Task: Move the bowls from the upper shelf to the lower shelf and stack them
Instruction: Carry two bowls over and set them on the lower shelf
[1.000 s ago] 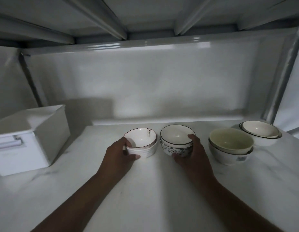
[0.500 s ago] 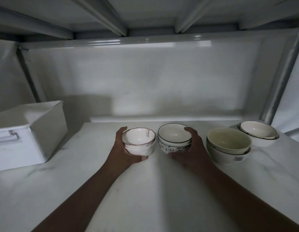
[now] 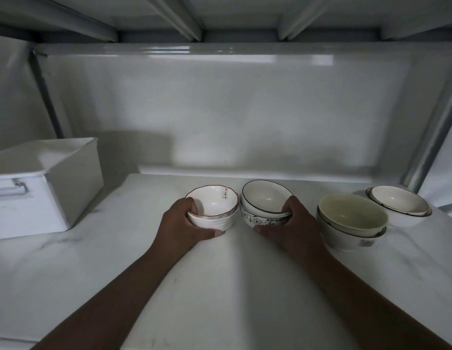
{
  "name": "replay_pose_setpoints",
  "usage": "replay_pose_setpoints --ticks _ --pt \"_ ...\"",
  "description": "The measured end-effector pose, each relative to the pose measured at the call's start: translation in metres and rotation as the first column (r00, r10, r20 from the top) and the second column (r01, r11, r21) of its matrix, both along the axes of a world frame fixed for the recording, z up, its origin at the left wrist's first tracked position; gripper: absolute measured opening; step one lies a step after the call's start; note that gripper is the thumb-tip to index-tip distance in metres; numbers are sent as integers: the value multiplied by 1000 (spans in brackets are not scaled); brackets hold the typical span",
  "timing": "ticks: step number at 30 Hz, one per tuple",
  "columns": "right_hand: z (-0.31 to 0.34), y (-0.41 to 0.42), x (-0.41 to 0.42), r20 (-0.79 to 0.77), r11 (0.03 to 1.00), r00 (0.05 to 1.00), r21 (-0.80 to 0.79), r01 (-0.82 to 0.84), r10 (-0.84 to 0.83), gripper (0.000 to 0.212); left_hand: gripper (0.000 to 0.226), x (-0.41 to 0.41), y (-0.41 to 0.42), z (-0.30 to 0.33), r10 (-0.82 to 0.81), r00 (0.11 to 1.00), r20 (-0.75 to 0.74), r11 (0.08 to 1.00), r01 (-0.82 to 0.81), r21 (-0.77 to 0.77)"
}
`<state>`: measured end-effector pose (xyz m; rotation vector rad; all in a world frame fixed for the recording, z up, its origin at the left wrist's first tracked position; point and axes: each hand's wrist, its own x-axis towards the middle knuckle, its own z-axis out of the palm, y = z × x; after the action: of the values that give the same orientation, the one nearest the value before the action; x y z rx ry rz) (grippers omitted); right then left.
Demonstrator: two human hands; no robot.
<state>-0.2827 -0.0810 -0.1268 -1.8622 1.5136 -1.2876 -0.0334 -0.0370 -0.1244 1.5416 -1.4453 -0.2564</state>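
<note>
**Gripping two bowl stacks on the marble shelf**

Starting far left: white lidded box (image 3: 43,190) parked on the shelf (image 3: 220,286), well apart from the bowls. Next, left hand (image 3: 184,228), its grip curled round the wavy-rimmed stack (image 3: 212,210), thumb under the near side. Just beside it, touching or nearly so, the floral stack (image 3: 265,210), held by the right hand (image 3: 293,226), fingers over the rim. Further right, untouched: cream stack (image 3: 351,223), then black-rimmed stack (image 3: 399,205) at the far right.

Judged step: taking hold of two stacks at once, whether to lift or set down cannot be told. Next move likely calls for merging the stacks, keeping the nested bowls level to avoid sliding.
</note>
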Motion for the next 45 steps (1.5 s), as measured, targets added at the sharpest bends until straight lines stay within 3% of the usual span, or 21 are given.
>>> replay_pose_setpoints --ticks 13,15,19,25,33,45 --pt "3 9 5 79 999 997 31 25 -27 67 61 6 6 10 31 992 -120 1000 -31 -1" --pt "4 14 4 26 998 997 15 69 -69 69 60 5 8 12 43 991 -125 998 -48 -31" --pt "9 31 2 -22 992 993 -46 118 -119 67 61 5 11 20 -42 984 -175 997 30 -70" --pt "25 67 -6 -52 980 986 -132 152 -160 67 61 -4 17 35 -75 995 -58 994 71 -79" --pt "47 131 -34 24 932 941 -132 337 -337 64 61 -39 35 54 -226 973 -39 962 217 -169" --pt "60 233 -141 73 792 802 -126 597 -593 64 61 -176 77 82 -477 877 -62 861 452 -235"
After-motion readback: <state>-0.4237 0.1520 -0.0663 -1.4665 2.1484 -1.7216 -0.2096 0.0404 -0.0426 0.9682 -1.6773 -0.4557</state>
